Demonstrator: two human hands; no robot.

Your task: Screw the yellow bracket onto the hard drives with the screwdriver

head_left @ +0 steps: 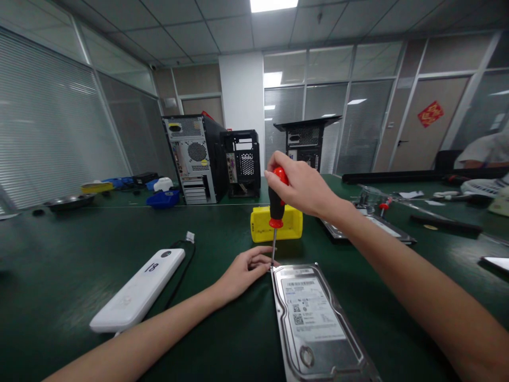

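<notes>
A silver hard drive (314, 313) with a white label lies flat on the green table in front of me. My right hand (292, 178) is wrapped round the red and black handle of a screwdriver (276, 207), held upright. Its metal tip meets the far left corner of the drive. At that same corner, my left hand (248, 268) has its thumb and bent fingers closed against the drive's edge, close beside the tip. Whatever lies under the tip is too small to make out. Just behind the hands stands a yellow bin (254, 225).
A white power bank (137, 289) with a black cable lies at left. Behind stand computer cases (214, 159) and a blue bin (163, 199). Another hard drive (392, 228) and a red-handled tool (384, 207) are at right. A person's sleeve (483, 151) shows at far right.
</notes>
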